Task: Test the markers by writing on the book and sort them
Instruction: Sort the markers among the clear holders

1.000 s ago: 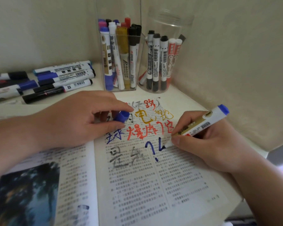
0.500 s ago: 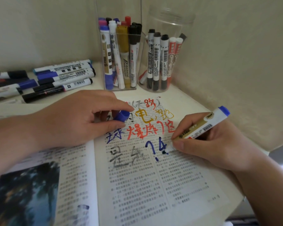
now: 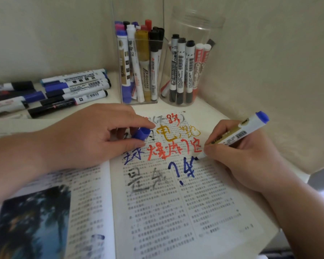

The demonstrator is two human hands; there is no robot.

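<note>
Blue ink stock, logged as I read it from the remote feed:

1. Blue marker (image 3: 232,139): white barrel with a gold band and a barcode, blue butt end tilted toward the upper right of the frame. It is uncapped, and its nib touches the right-hand page at the top of a blue scrawl (image 3: 181,169), centre right.

2. Right hand (image 3: 238,157): centre right. Its thumb and fingers are pinched round the marker's lower barrel, and its heel lies on the page.

3. Left hand (image 3: 90,139): centre left, lying across the top of the book's fold. Its thumb and forefinger pinch the blue cap (image 3: 141,133).

4. Book (image 3: 176,212): lies open and fills the lower half of the frame. The left page carries a dark picture. The right page is printed text, overwritten near its top with red, gold, blue and grey characters.

5. Square clear holder (image 3: 131,102): top centre, just behind the book. Markers stand upright in it, and I count blue, white, gold, black, red and pink ends.

6. Round clear jar (image 3: 196,21): just right of the holder; I cannot tell whether the two touch. It holds black-capped markers and two red-labelled ones, all upright.

7. Loose markers (image 3: 73,86): upper left, lying flat in a rough row on the white desk (image 3: 213,111), with blue and black caps
</note>
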